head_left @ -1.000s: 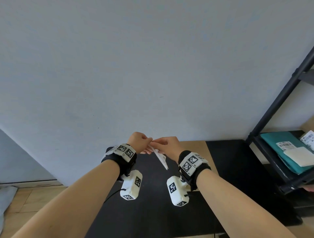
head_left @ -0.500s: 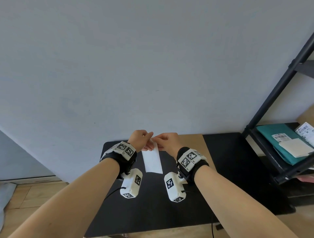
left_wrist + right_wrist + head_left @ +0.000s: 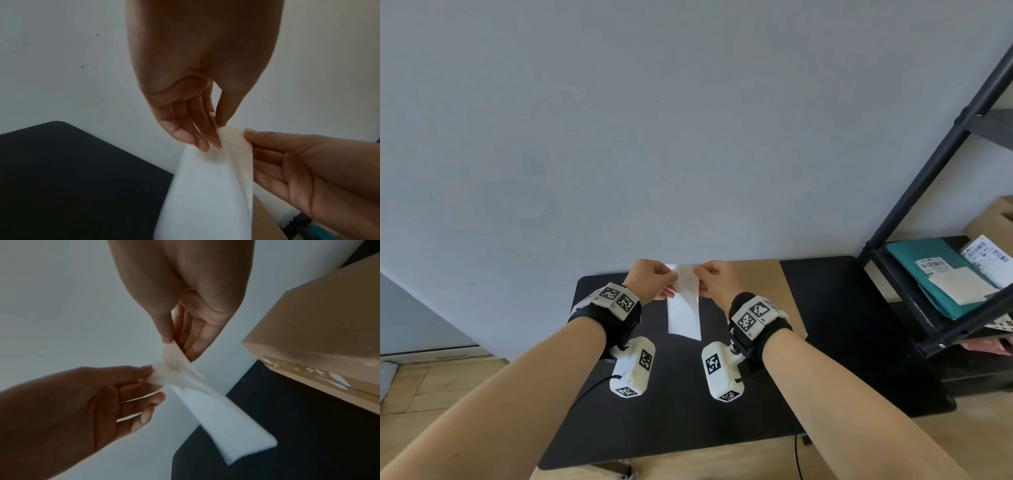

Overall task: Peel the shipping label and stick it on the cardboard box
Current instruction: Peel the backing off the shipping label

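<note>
**Ana:** Head view first: both hands are raised over the black table (image 3: 835,318). The left hand (image 3: 650,279) and the right hand (image 3: 717,281) each pinch the top edge of the shipping label (image 3: 685,310), which hangs down between them, clear of the table. The cardboard box (image 3: 767,279) sits on the table just behind the right hand. At the far right is a black shelf (image 3: 914,212) with a teal package (image 3: 928,263) on it.

**Ben:** And the left wrist view?

**Ana:** There the left hand (image 3: 197,81) has thumb and fingertips (image 3: 216,142) closed on one layer at the label's (image 3: 205,186) top corner. The right hand (image 3: 308,170) comes in from the side, its thumb on the other layer. The two layers look parted at that corner, so I judge the peel has just begun.

**Ben:** Right wrist?

**Ana:** Same grip from the other side: the right hand (image 3: 195,296) pinches one flap, the left hand (image 3: 82,402) pinches the other, and the label (image 3: 216,410) trails down, twisted and a bit blurred. The box (image 3: 318,329) is close by, with torn white scraps on its side.

**Ben:** What could go wrong?

**Ana:** The loose lower part could curl and stick to itself once the adhesive is bare, since nothing holds it taut. Pulling fast or unevenly might tear the paper at the pinched corner. And if it swings against the box early, it would stick on crooked or creased.
</note>
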Motion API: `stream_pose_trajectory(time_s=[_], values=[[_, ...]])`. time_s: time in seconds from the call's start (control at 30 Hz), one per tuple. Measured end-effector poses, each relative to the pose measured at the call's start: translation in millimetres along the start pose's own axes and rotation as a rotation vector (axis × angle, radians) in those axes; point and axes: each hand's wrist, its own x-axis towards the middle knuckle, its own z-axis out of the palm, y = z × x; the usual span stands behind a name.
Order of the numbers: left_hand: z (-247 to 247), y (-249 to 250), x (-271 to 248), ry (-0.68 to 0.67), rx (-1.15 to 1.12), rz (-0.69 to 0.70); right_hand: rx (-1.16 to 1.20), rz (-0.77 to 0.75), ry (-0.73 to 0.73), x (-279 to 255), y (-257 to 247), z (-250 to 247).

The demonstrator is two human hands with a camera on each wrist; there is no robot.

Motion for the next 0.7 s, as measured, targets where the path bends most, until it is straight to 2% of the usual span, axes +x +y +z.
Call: stream_pose_trajectory(time_s=[0.27,0.7], values=[[-5,-22,9,0.039,0.062,-0.021,0.046,0.039,0.126,5,11,-15],[9,-61,24,0.059,0.056,-0.209,-0.061,0.057,0.368,17,20,-57]])
